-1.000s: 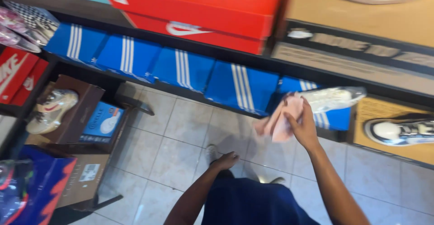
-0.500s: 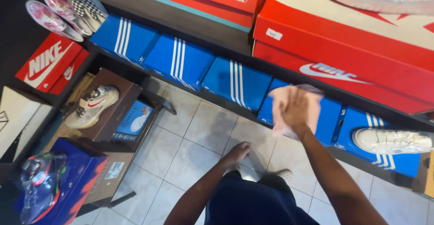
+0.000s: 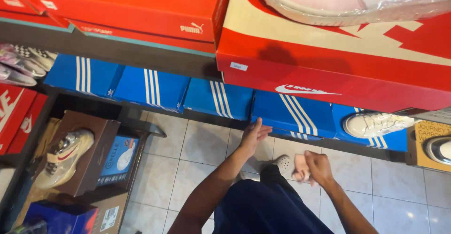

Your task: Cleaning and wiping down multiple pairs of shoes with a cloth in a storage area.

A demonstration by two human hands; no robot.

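Below the blue shoebox, the left hand reaches up open and empty while the right hand grips a pink cloth.

Person seen from above, beside the tiled floor. Both forearms are bare, with no sleeve, watch or bracelet visible on them. The left hand and right hand are ungloved and carry no rings that can be made out. Dark navy trousers cover the legs. One foot, on the floor, wears a pale grey perforated clog.
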